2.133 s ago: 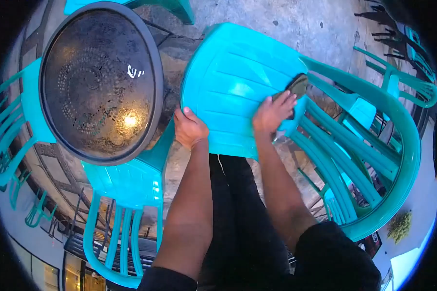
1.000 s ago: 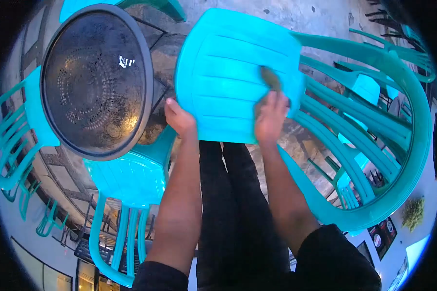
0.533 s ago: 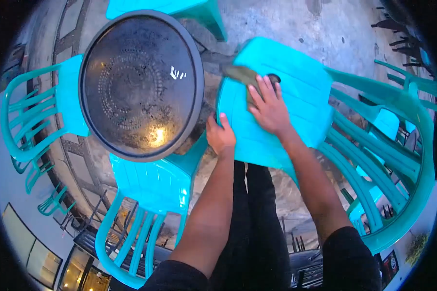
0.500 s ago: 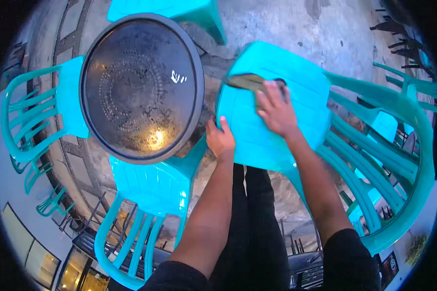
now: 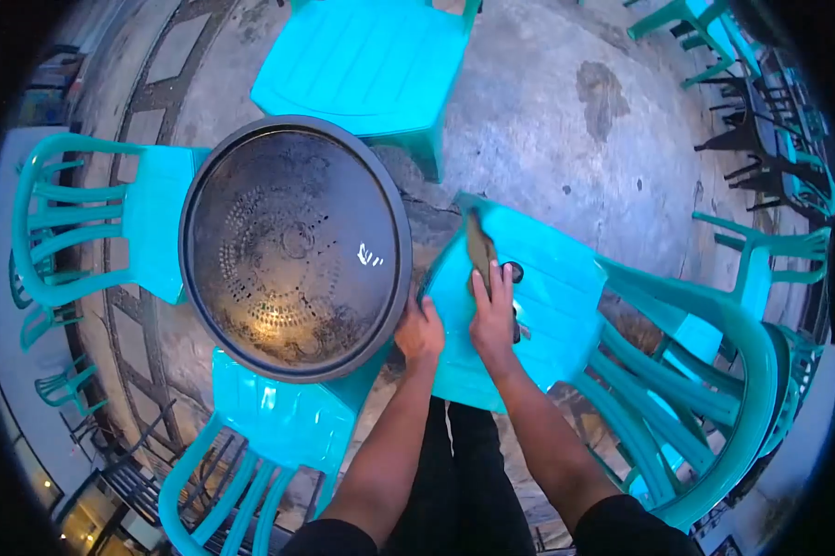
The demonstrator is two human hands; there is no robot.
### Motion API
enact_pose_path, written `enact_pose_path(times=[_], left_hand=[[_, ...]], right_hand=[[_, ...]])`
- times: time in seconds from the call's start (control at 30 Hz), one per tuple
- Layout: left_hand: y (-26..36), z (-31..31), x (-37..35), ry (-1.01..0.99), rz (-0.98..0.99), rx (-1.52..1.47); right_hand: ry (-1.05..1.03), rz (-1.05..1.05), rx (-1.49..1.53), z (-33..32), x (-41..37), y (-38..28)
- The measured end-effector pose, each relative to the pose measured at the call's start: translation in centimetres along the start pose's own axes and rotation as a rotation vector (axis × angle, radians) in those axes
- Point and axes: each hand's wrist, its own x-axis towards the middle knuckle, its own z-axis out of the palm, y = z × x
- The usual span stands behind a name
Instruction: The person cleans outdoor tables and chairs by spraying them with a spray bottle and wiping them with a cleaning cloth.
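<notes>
A teal plastic chair (image 5: 556,287) stands in front of me, its slatted back to the right. On its seat my right hand (image 5: 494,320) is pressed over an olive-brown cloth (image 5: 481,252). Small dark round items (image 5: 515,272) lie beside the fingers, partly covered by the hand. My left hand (image 5: 421,331) is at the seat's left edge, beside the rim of a round black table (image 5: 297,250); its fingers are partly hidden there. The tabletop shows worn speckles and a small white mark.
More teal chairs stand around the round table: one at the top (image 5: 366,65), one at the left (image 5: 158,213) and one below (image 5: 283,408). Dark chairs (image 5: 760,139) are at the upper right. Grey concrete floor (image 5: 565,120) lies beyond.
The view has shifted, so table and chairs appear lower. My right hand has moved with the cloth toward the seat's left side, and the cloth now points lengthwise away from me.
</notes>
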Motion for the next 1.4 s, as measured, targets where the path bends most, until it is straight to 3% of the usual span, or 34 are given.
enact_pose_path(times=[0.07,0.1,0.2,0.23,0.3,0.37,0.43,0.53,0.6,0.67,0.77,0.87,0.9,1.0,1.03,1.17,1.23,1.3,1.33,1.4], left_hand=[[3.4,-0.5,1.9,-0.043,-0.059,0.139],[4.1,-0.4,2.0,-0.09,-0.093,0.162],[4.7,-0.6,2.7,-0.227,-0.172,0.161],[4.4,-0.4,3.0,-0.16,-0.13,0.167],[3.5,1.1,2.4,-0.028,-0.051,0.185],[4.1,0.4,2.5,-0.03,-0.031,0.193],[4.2,0.4,2.6,0.003,-0.008,0.191],[3.5,1.2,2.3,-0.013,-0.042,0.239],[3.3,1.4,2.5,-0.022,-0.047,0.265],[3.5,1.2,2.3,-0.055,-0.067,0.225],[3.7,1.1,2.4,0.035,0.005,0.233],[4.1,0.8,2.5,0.051,0.011,0.232],[4.3,0.5,2.5,-0.037,-0.051,0.211],[5.8,-1.4,2.9,-0.24,-0.206,0.181],[6.5,-1.9,3.0,-0.26,-0.24,0.19],[6.0,-1.0,2.7,-0.136,-0.163,0.174],[5.8,-1.0,3.0,-0.222,-0.161,0.258],[5.6,-0.4,2.8,-0.093,-0.125,0.173],[5.9,-0.6,2.6,-0.063,-0.1,0.141],[5.7,-0.7,2.7,-0.037,-0.06,0.131]], right_hand=[[0.0,-0.061,0.169,-1.3,3.3,1.6],[0.005,0.044,0.218,-2.4,5.5,2.0],[0.124,0.041,0.319,-5.4,16.6,1.1],[0.277,-0.134,0.334,-5.7,21.0,0.5],[0.256,-0.171,0.31,-5.8,29.3,-1.0],[0.302,-0.301,0.263,-2.7,37.2,-1.1],[0.425,-0.369,0.025,4.1,42.3,-0.4],[0.258,-0.23,-0.31,7.8,40.8,-4.2],[0.03,-0.433,-0.277,8.6,39.9,-7.0],[-0.063,-0.77,0.039,10.2,37.8,-8.3],[-0.08,-0.891,0.206,9.8,36.3,-7.4],[0.007,-0.734,0.28,7.6,36.1,-3.2],[0.134,-0.625,0.233,7.1,35.6,-2.0],[0.201,-0.378,0.226,4.7,31.5,-0.1],[0.085,-0.228,0.292,3.3,28.9,-0.3],[0.152,-0.1,0.234,-0.2,15.3,2.0],[0.162,-0.115,0.164,-1.2,7.7,3.2],[0.062,0.097,0.226,-0.6,-0.3,3.6],[0.005,0.107,0.21,-2.2,-2.6,3.2],[0.084,0.235,0.167,-1.1,-8.0,2.0]])
